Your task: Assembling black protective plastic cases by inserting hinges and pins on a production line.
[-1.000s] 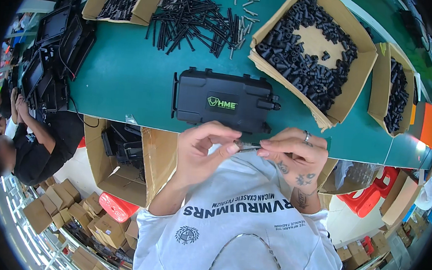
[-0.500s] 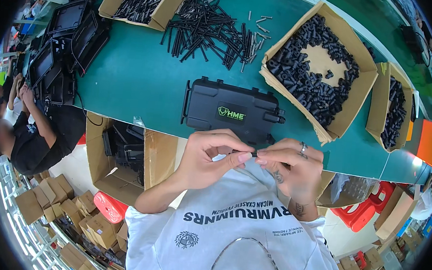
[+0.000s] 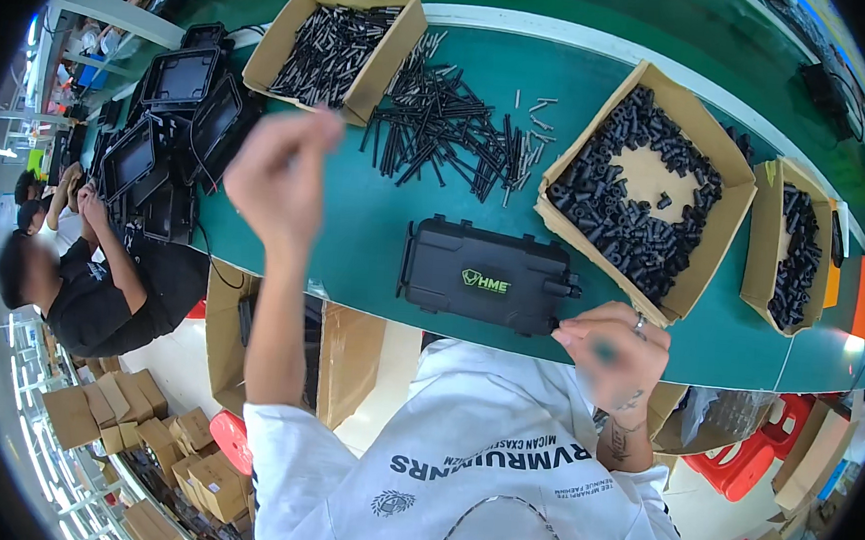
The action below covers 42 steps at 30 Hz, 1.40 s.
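Observation:
My left hand is raised over the table, smeared by motion. Its fingertips are beside the near edge of a cardboard box of short dark and silvery pins; whether they hold anything cannot be made out. My right hand is at the table's front edge with thumb and fingers pinched together. Anything in that pinch is too small or hidden to name. Its fingertips are close to the lower right corner of a black plastic case with a green emblem, lying flat.
Long black pins lie in a loose pile at the back, with several short silvery pieces beside it. A larger cardboard box of black tubular fittings stands right. Beyond it is a narrow box. Black open cases are stacked left, near a seated co-worker.
My hands have come apart from the pinch they shared over the small piece. The left has swung up and left to the pin box; the right has stayed near the case. The view has shifted.

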Available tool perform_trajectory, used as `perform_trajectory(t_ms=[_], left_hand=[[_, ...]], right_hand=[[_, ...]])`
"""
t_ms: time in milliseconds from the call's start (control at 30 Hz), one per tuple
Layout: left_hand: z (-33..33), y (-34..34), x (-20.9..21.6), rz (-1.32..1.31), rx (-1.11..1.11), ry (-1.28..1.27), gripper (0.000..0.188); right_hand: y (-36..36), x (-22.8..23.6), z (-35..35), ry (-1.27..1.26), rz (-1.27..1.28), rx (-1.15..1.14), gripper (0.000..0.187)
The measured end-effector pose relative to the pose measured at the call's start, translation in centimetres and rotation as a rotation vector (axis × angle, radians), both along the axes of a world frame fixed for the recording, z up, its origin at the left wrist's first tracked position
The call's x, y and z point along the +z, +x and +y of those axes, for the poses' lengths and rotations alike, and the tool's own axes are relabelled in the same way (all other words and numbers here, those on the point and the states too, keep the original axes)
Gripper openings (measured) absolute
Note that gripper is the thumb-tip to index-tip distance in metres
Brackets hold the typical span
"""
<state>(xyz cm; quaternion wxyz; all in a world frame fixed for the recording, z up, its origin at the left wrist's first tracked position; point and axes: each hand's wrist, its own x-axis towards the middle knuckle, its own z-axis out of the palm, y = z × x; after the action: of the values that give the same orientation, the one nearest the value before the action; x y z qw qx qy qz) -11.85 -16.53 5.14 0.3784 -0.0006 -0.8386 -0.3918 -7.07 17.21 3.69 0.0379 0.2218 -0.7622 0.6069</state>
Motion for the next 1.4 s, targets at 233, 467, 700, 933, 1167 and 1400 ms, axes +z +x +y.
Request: perform_trajectory(t_ms=[233,467,700,933,1167,1400], left_hand=[[-7.8,-9.4,-5.1,-0.151,0.161,0.028,0.015],[-8.5,-8.3,-5.5,-0.298,0.159,-0.228,0.012],[-7.4,-6.6,-3.8,-0.206,0.159,-0.54,0.01],[-0.3,-4.8,-1.8,0.083,0.059,-0.369,0.008],[4.2,-1.1,-3.1,-0.021,-0.123,-0.212,0.01],[4.5,0.4,-5.9,-0.105,-0.098,-0.1,0.007]], right_hand=[[-0.2,0.4,2.2,0.098,0.039,0.014,0.02],[-2.7,2.1,2.2,0.3,0.167,0.187,0.022],[-8.6,4.4,-1.5,0.429,0.363,0.394,0.008],[-20.0,0.8,-11.6,0.887,0.295,0.403,0.015],[-23.4,-1.6,-14.7,0.939,0.029,0.416,0.032],[-22.9,-2.4,-15.0,0.912,0.025,0.365,0.022]])
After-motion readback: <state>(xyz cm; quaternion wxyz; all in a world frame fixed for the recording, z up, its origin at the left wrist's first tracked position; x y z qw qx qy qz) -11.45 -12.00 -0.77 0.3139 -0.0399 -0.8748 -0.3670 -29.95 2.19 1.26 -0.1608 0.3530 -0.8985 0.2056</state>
